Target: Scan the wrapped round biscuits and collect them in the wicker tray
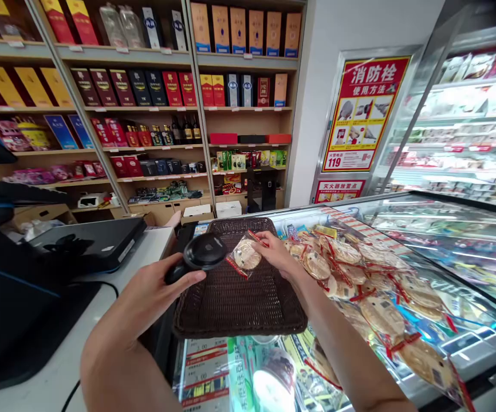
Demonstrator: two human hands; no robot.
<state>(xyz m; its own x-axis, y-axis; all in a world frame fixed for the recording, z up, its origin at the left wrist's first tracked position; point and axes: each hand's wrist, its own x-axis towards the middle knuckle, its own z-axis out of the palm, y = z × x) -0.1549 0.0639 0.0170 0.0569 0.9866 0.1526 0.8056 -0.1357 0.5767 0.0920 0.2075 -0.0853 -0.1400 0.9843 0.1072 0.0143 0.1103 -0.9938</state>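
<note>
Wrapped cake (247, 255) hangs by one end of its red-edged film, pinched between the right hand's (271, 250) thumb and fingers, above the wicker basket (239, 306). Just left of that pinch, the left hand (162, 283) clasps a black scanner (205, 252). Such a slight hold could let the cake swing into the scanner or slip basketward. Right of the grip lie more packets (355, 266).

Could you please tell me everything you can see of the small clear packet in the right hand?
The small clear plastic packet with red ends looks shiny and crinkled and contains a round, flat, pale tan piece of food. It is tilted: the right hand grips its upper-right end, while the other red end points down and left. It appears above the dark brown woven basket. The black handheld scanner is close beside it; whether they touch is unclear.
</note>
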